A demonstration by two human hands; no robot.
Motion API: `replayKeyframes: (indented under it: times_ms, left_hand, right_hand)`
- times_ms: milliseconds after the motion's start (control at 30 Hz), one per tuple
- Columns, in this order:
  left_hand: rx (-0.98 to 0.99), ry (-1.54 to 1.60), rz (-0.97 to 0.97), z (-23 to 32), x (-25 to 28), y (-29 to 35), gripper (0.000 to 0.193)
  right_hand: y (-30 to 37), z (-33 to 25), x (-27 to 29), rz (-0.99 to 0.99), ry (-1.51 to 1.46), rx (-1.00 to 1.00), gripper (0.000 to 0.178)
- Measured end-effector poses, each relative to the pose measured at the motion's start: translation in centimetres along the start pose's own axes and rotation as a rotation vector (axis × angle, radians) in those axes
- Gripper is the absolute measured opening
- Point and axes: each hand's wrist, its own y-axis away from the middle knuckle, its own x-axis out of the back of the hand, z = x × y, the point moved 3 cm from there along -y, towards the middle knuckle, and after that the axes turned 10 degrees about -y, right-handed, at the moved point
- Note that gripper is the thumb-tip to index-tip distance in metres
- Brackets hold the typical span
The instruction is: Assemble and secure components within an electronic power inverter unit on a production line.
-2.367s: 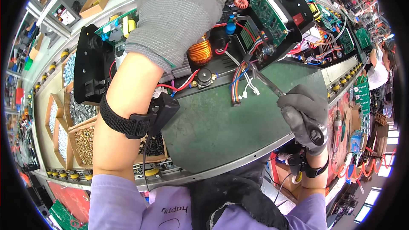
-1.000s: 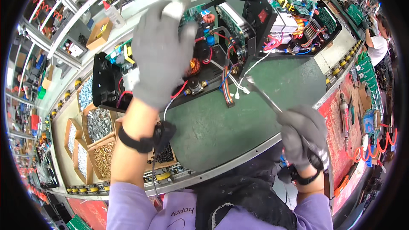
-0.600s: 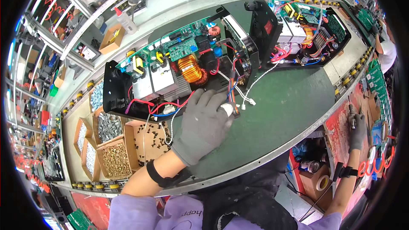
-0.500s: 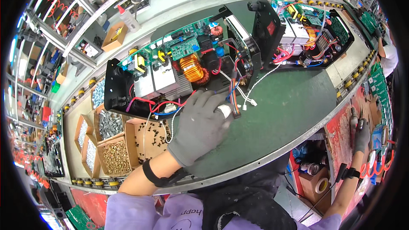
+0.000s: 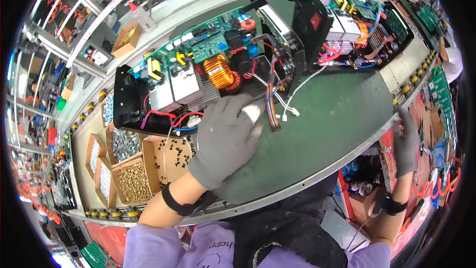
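In front of me an opened electronic unit (image 5: 206, 94) sits tilted in its black housing. It carries a green circuit board (image 5: 210, 39), silver heat-sink blocks (image 5: 174, 92) and a copper-wound coil (image 5: 219, 72). At its near edge is my left hand (image 5: 225, 141), grey-gloved, fingers curled and a white tip on the thumb; what they grip, if anything, is hidden. A flat multicoloured ribbon cable (image 5: 271, 106) and white-plugged leads (image 5: 291, 111) hang beside it. My right hand (image 5: 406, 141), also gloved, is by the bench's right edge, its fingers blurred; whether it holds anything is unclear.
A second opened unit (image 5: 359, 34) stands at the far right, next to an upright black panel (image 5: 310, 25). Cardboard trays of brass fasteners (image 5: 133, 181) and small black screws (image 5: 173, 156) lie left. A metal rail (image 5: 302, 184) edges the green mat (image 5: 322, 134).
My right hand has moved left and up, away from the tools on the red surface. My left hand has shifted slightly left; the view has shifted a little too.
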Motion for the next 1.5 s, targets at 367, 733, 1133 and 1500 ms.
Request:
replayKeyframes:
  times_ms: [367,733,1133,1500]
  left_hand:
    - [0.255,0.095,-0.062,-2.5,0.5,-0.6,0.026]
    - [0.116,-0.311,-0.066,0.5,-5.7,-2.7,0.020]
    - [0.155,-0.253,-0.028,0.2,-8.0,-4.7,0.018]
    - [0.060,-0.123,-0.082,0.6,-6.3,-3.6,0.019]
  right_hand:
    - [3.4,-17.6,-9.7,-0.276,-0.231,0.198,0.040]
    - [-1.2,-20.9,-11.1,-0.088,-0.400,0.329,0.028]
    - [-2.9,-20.0,-13.8,-0.154,-0.571,0.233,0.021]
    - [-0.6,-17.2,-11.0,-0.239,-0.431,0.114,0.021]
